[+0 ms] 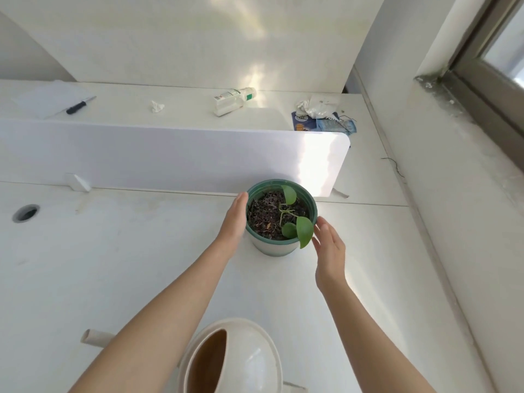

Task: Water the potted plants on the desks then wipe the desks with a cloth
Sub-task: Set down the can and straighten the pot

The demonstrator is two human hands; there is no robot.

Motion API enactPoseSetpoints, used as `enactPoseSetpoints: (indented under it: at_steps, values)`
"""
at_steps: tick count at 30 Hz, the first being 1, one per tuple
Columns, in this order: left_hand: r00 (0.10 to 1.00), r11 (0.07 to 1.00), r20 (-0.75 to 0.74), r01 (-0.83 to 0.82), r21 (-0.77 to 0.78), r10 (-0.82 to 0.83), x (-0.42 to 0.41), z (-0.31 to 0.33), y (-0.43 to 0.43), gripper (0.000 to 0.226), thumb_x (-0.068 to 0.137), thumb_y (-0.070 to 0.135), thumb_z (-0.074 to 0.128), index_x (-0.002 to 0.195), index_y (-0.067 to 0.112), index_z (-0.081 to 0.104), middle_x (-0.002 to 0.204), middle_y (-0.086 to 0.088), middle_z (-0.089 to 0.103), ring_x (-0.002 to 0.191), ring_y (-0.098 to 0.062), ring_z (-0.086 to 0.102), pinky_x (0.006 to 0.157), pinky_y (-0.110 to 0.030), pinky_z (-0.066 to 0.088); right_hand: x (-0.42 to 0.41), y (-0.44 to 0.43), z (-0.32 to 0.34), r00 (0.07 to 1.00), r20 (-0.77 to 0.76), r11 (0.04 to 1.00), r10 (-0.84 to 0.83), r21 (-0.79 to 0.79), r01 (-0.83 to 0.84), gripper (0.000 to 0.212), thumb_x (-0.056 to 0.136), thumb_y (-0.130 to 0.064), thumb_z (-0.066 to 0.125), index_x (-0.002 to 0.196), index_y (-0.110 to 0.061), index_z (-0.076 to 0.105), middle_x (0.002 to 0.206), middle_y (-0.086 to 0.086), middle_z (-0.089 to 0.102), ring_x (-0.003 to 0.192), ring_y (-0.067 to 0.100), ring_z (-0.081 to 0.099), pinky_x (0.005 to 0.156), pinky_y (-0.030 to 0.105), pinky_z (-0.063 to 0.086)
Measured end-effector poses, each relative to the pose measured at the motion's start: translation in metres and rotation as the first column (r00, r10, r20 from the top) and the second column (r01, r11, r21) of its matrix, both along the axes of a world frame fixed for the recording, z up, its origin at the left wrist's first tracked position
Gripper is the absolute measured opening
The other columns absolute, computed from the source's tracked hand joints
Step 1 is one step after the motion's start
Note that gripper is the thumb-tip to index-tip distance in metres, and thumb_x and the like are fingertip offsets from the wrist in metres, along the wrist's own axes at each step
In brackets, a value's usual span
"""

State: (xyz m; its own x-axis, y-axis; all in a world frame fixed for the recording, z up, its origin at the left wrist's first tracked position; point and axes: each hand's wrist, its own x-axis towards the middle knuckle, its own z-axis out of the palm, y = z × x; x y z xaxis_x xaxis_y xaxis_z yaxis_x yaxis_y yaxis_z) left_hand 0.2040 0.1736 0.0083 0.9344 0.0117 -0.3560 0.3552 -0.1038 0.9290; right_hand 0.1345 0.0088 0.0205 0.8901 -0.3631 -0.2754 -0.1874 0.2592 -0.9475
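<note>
The potted plant (pixel 281 217) is placed on the white tabletop (pixel 113 251), close to the foot of the white divider panel (pixel 170 157). The pot is round, with a green rim and a pale lower wall, and it is filled with dark, crumbly soil. A thin stem with three smooth green leaves is seen, one of them hanging over the near rim.

The left hand (pixel 234 219) is laid flat against the left side of the pot, with the fingers (pixel 241 201) stretched straight along the rim and not closed around it. The right hand (pixel 330 248) is held open just beside the right side of the pot; whether its fingers (pixel 321 226) touch the wall cannot be told. Nothing is gripped by either hand.

At the near edge, between the forearms, a cream plastic watering can (pixel 232 361) with a rounded glossy top and a tube spout is seen. Beyond the panel, a lying plastic bottle (pixel 232 100), a crumpled tissue (pixel 156 106) and a dark-handled knife (pixel 80 105) are found on the far tabletop.
</note>
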Motion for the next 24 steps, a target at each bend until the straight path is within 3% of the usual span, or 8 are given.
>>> enactPoseSetpoints:
  at_steps: [2, 5, 10, 13, 16, 18, 21, 24]
  values:
    - [1.0, 1.0, -0.006, -0.005, -0.023, 0.004, -0.006, 0.012, -0.006, 0.071, 0.081, 0.063, 0.028, 0.129, 0.017, 0.052, 0.134, -0.005, 0.056, 0.127, -0.018, 0.047, 0.111, -0.043, 0.032, 0.004, 0.003, -0.002, 0.999, 0.045, 1.0, 0.03, 0.008, -0.03, 0.03, 0.098, -0.019, 0.033, 0.116, -0.019, 0.057, 0.116, 0.001, 0.061, 0.108, 0.01, 0.056, 0.098, 0.024, 0.041]
    - [1.0, 0.996, 0.023, -0.017, -0.09, 0.019, -0.017, 0.022, -0.013, 0.06, 0.091, 0.053, 0.024, 0.129, 0.017, 0.052, 0.135, -0.004, 0.055, 0.127, -0.015, 0.046, 0.113, -0.041, 0.03, 0.008, 0.004, -0.005, 0.998, 0.044, 0.999, 0.037, -0.006, -0.037, 0.036, 0.099, -0.025, 0.03, 0.126, -0.016, 0.053, 0.117, -0.003, 0.06, 0.108, 0.007, 0.054, 0.099, 0.024, 0.039]
    - [0.995, 0.986, -0.091, 0.034, -0.161, -0.049, -0.034, 0.02, -0.021, 0.096, 0.067, 0.076, 0.03, 0.148, 0.027, 0.011, 0.156, 0.01, 0.016, 0.142, -0.005, 0.014, 0.119, -0.039, 0.006, 0.028, -0.009, 0.005, 0.988, -0.03, 0.988, 0.152, -0.023, -0.153, 0.04, 0.098, -0.04, 0.019, 0.121, -0.031, 0.051, 0.121, -0.005, 0.056, 0.11, 0.008, 0.05, 0.098, 0.024, 0.033]
    - [0.998, 0.984, -0.033, 0.039, -0.173, -0.045, -0.035, 0.024, -0.017, 0.058, 0.096, 0.051, 0.014, 0.146, 0.023, 0.019, 0.141, 0.023, 0.02, 0.13, 0.003, 0.017, 0.115, -0.032, 0.006, 0.028, -0.019, 0.003, 0.995, -0.086, 0.998, 0.043, -0.031, -0.046, 0.049, 0.097, -0.042, 0.02, 0.136, -0.019, 0.039, 0.138, 0.005, 0.046, 0.122, 0.018, 0.045, 0.109, 0.034, 0.031]
    - [1.0, 0.981, -0.008, -0.017, -0.191, 0.015, -0.025, 0.026, -0.011, 0.05, 0.099, 0.041, 0.013, 0.14, 0.02, 0.031, 0.14, 0.015, 0.031, 0.132, -0.003, 0.023, 0.116, -0.034, 0.012, 0.012, -0.011, 0.004, 0.99, -0.109, 0.995, -0.091, 0.028, 0.095, 0.051, 0.098, -0.038, 0.022, 0.131, -0.006, 0.044, 0.133, 0.014, 0.051, 0.115, 0.022, 0.05, 0.103, 0.033, 0.038]
    - [1.0, 0.984, -0.005, 0.009, -0.178, -0.01, -0.021, 0.025, -0.014, 0.062, 0.091, 0.057, 0.021, 0.137, 0.021, 0.039, 0.145, 0.005, 0.038, 0.134, -0.007, 0.03, 0.117, -0.036, 0.016, 0.005, 0.003, 0.006, 0.991, -0.112, 0.995, -0.072, 0.066, 0.08, 0.051, 0.098, -0.037, 0.02, 0.131, -0.007, 0.044, 0.13, 0.007, 0.052, 0.118, 0.019, 0.048, 0.106, 0.034, 0.036]
    - [0.996, 0.988, -0.044, 0.07, -0.139, -0.077, -0.018, 0.003, -0.015, 0.108, 0.058, 0.088, 0.032, 0.147, 0.027, 0.018, 0.156, 0.007, 0.02, 0.142, -0.007, 0.018, 0.119, -0.041, 0.013, 0.005, 0.017, 0.01, 0.996, -0.087, 0.992, -0.025, 0.125, 0.036, 0.043, 0.098, -0.039, 0.017, 0.123, -0.022, 0.048, 0.124, -0.005, 0.049, 0.12, 0.01, 0.041, 0.109, 0.032, 0.03]
    - [0.998, 0.988, -0.034, 0.046, -0.145, -0.051, -0.028, 0.01, -0.025, 0.089, 0.078, 0.073, 0.026, 0.149, 0.027, 0.001, 0.158, 0.008, 0.007, 0.144, -0.009, 0.009, 0.119, -0.038, 0.006, 0.014, 0.015, 0.018, 0.996, -0.085, 0.989, -0.007, 0.148, 0.019, 0.036, 0.098, -0.041, 0.017, 0.097, -0.033, 0.052, 0.116, -0.008, 0.05, 0.117, 0.009, 0.041, 0.107, 0.031, 0.029]
